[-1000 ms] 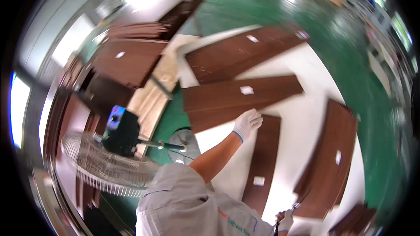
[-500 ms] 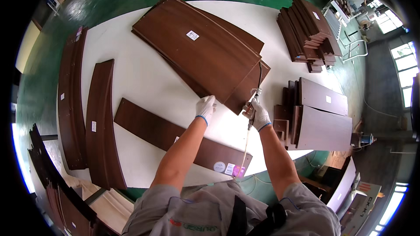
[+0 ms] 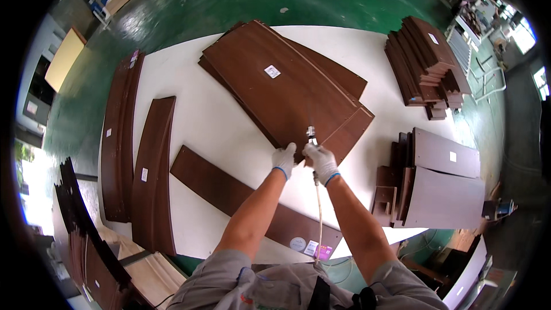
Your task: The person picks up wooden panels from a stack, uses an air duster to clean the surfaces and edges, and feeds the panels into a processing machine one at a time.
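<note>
1. Lying along your table's left side, the narrow brown boards and a second board pile sit well apart from your hands, perhaps to keep them out of the way.
2. Slanting nearer you is a single long board.
3. At the table's middle, the wide brown panel rests askew on others, its near corner toward you, probably for easy reach.
4. Your gloved left hand touches that near edge, fingers curled, likely steadying it; whether they pinch it, you cannot tell from here.
5. Your gloved right hand is wrapped round a hose-fed metal tool, nozzle pointing away from you over the panel; its hose trails toward you.
6. Rightmost, two panel stacks wait untouched.
</note>
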A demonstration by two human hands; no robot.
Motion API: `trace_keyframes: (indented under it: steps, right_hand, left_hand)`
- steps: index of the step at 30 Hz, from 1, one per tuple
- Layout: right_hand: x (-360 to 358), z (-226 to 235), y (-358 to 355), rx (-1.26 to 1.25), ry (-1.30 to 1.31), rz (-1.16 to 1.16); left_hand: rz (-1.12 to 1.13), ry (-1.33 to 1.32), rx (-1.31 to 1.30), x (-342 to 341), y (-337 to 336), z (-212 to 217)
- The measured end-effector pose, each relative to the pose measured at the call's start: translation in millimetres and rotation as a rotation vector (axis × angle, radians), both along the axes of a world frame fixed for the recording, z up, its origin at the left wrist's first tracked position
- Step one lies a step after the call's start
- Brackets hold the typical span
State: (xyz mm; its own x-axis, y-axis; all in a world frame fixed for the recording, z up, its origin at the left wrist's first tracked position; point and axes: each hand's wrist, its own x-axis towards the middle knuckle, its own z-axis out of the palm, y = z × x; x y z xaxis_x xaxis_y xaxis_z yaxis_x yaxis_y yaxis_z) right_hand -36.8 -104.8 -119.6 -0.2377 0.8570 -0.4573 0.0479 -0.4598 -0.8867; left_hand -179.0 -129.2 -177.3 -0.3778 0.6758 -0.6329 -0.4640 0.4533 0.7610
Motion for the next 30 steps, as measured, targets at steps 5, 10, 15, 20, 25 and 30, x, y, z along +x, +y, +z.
trace_keyframes:
  steps: [5,10,15,20,25,30]
  right_hand:
    - [14,46,-42,-0.276,0.075,-0.031]
    - [83,32,-109,-0.445,0.193,-0.360]
    - [146,0,-157,-0.372,0.062,-0.421]
    - [116,22,-147,-0.262,-0.276,-0.427]
    - [113,7,-151,-0.214,-0.321,-0.523]
    - [40,65,-147,-0.235,-0.139,-0.401]
  left_hand:
    - [-0.018,0.043,-0.057,-9,-48,13]
    - [-0.530,-0.010,-0.103,45,-162,8]
    - [-0.219,-0.322,-0.204,68,-166,52]
    - [-0.029,-0.270,-0.144,12,-141,37]
    - [-0.017,-0.015,-0.029,-5,-127,40]
    - [0.146,-0.006,-0.101,-61,-126,-8]
